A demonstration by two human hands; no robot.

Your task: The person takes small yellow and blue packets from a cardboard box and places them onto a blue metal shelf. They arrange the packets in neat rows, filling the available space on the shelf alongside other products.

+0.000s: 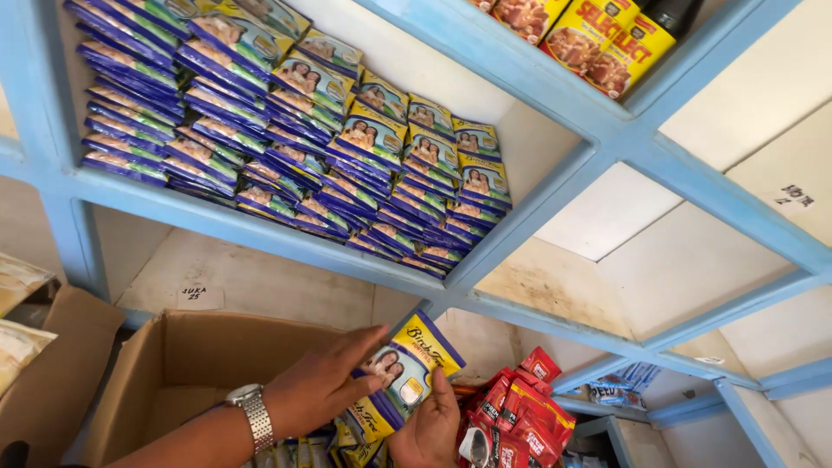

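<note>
Packet bundle [406,374] — blue-and-yellow, long axis tilted up-right, over cardboard box [186,368]. Left hand [325,386] clasps its left edge; right hand [429,425] pinches from below, equally near — stacked shelf packets [347,156] lie above.

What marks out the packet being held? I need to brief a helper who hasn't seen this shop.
Start at the blue shelf frame; below it is an open cardboard box. Above the box, both hands grip a purple-and-yellow sachet, away from the shelved stacks.
</note>
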